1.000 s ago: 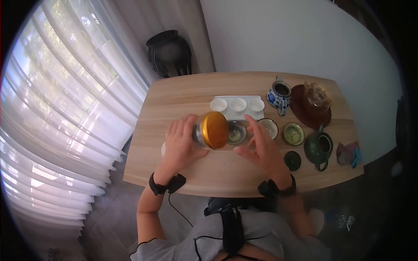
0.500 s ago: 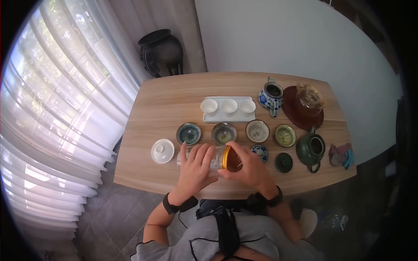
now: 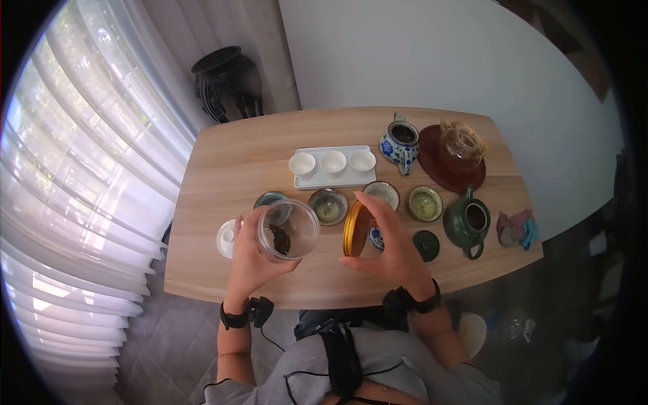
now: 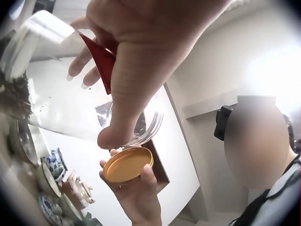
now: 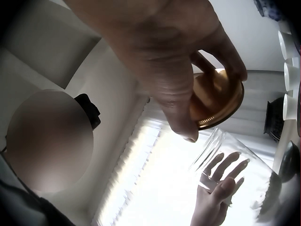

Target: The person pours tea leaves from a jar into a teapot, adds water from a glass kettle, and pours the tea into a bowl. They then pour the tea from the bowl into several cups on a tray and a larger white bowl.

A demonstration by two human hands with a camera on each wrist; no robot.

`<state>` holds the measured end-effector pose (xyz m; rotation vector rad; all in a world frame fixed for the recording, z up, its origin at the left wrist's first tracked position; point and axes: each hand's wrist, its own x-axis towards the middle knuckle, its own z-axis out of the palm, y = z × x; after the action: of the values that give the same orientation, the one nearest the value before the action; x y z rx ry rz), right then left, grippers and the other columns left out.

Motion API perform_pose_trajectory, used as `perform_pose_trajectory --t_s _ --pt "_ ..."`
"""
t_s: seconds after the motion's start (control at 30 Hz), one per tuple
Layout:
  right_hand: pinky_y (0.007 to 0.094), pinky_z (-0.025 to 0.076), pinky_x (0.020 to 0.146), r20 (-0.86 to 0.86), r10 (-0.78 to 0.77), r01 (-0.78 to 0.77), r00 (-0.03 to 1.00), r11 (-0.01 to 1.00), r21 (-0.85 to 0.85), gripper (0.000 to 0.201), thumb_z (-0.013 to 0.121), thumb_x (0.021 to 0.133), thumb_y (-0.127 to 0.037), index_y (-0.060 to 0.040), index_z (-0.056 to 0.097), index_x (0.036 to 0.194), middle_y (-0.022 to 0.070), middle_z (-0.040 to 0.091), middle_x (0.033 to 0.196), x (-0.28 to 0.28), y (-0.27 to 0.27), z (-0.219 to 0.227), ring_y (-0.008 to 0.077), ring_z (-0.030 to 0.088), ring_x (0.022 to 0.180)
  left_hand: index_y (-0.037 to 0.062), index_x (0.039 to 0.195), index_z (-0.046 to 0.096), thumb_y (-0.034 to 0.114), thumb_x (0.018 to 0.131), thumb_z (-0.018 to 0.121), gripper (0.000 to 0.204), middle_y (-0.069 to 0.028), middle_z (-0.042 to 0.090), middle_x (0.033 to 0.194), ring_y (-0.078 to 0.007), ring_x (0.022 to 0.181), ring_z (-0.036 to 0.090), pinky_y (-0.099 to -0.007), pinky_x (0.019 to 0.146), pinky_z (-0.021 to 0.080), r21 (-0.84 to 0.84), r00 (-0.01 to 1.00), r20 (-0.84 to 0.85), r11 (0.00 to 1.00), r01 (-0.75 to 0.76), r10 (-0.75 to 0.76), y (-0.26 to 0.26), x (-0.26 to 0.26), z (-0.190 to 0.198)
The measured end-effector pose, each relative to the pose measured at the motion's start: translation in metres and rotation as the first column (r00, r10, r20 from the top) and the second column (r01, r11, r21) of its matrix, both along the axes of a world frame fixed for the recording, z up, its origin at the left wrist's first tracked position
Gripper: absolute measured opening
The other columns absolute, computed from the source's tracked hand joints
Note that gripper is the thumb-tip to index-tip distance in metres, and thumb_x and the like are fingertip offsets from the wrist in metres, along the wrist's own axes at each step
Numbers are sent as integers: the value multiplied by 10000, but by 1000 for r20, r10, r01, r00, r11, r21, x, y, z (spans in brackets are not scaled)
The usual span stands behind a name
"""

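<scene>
My left hand (image 3: 251,260) grips a clear jar (image 3: 300,233), its open mouth turned up toward the head camera. Dark tea leaves (image 3: 278,237) lie inside it, and the left wrist view shows a red label (image 4: 101,61) on its wall. With thumb and fingers on the rim, my right hand (image 3: 395,253) holds the gold screw lid (image 3: 351,229) on edge, apart from the jar. Below the jar stand a dark teal bowl (image 3: 268,198) and a grey-green bowl (image 3: 329,206), the teal one partly hidden. A blue-and-white lid (image 3: 376,237) shows behind the right hand.
Three white cups stand on a white tray (image 3: 334,181). To the right are a blue-and-white teapot (image 3: 398,145), a glass teapot (image 3: 462,145) on a red-brown board (image 3: 435,162), a green teapot (image 3: 466,223) and a cloth (image 3: 517,229). A white lidded bowl (image 3: 225,243) sits at left.
The gold lid has come off the jar and moved right in the right hand. The left hand has tilted the jar so its mouth faces up. The head view has shifted right.
</scene>
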<state>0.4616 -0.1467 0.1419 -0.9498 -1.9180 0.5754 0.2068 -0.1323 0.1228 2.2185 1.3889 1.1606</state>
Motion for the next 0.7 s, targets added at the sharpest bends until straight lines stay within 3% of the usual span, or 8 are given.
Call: perform_pose_trajectory --t_s 0.07,0.13,0.33,0.47,0.53,0.57,0.63,0.7 --pt "403 450 902 25 -53 55 998 996 -70 787 789 656 -225 -35 398 1313 156 482 1211 -7 3 -17 325 515 1084 94 1247 404 266 536 844 854 -79 575 1125 -290 1056 550 -544 1062 205 14 987 102 992 -124 122 4 -9 -7" --pt "398 408 969 409 104 10 907 963 -269 808 789 643 -313 -48 406 1303 156 464 1271 -23 3 -42 319 469 1177 101 1251 403 257 536 844 854 -82 558 1156 -289 1081 536 -546 1066 192 13 984 126 992 -127 125 9 -11 -9" --pt "400 449 875 589 135 -86 796 990 -112 757 793 623 -333 -45 448 1232 113 507 1193 -54 19 -111 295 511 1091 112 1261 402 250 530 850 869 -84 513 1234 -280 1175 474 -557 1065 171 166 989 -71 979 -120 133 10 -4 -2" --pt "399 476 806 506 -9 -76 863 986 148 616 773 665 -300 -29 504 1149 101 548 1100 -28 19 -90 266 559 1012 110 1260 412 263 523 853 872 -86 510 1252 -285 1200 458 -563 1057 177 217 988 -107 972 -90 115 15 2 -1" --pt "377 491 750 284 214 -156 935 965 -212 464 730 729 -233 -4 538 1083 122 572 1041 -4 11 -36 260 596 925 108 1255 418 259 521 850 864 -86 511 1256 -291 1202 456 -566 1056 177 237 989 -112 969 -71 100 19 8 0" --pt "377 491 750 284 209 -148 936 964 -219 464 730 729 -233 -4 538 1083 122 572 1041 2 4 -10 260 596 925 109 1252 422 246 523 841 852 -79 514 1257 -295 1201 456 -577 1048 179 255 985 -145 966 -49 88 21 12 3" --pt "363 497 702 21 152 -145 988 970 -193 317 664 791 -164 7 560 1037 148 579 1002 10 -5 30 284 609 851 111 1249 426 233 526 833 839 -72 517 1257 -299 1201 455 -587 1041 181 263 982 -179 965 -6 55 25 26 7" --pt "364 493 730 135 109 -97 985 991 -96 302 643 804 -144 -5 552 1056 143 579 1004 4 6 32 295 602 865 125 1239 425 288 571 834 800 -70 524 1257 -310 1214 447 -574 1067 150 350 931 -363 931 100 37 30 45 12"
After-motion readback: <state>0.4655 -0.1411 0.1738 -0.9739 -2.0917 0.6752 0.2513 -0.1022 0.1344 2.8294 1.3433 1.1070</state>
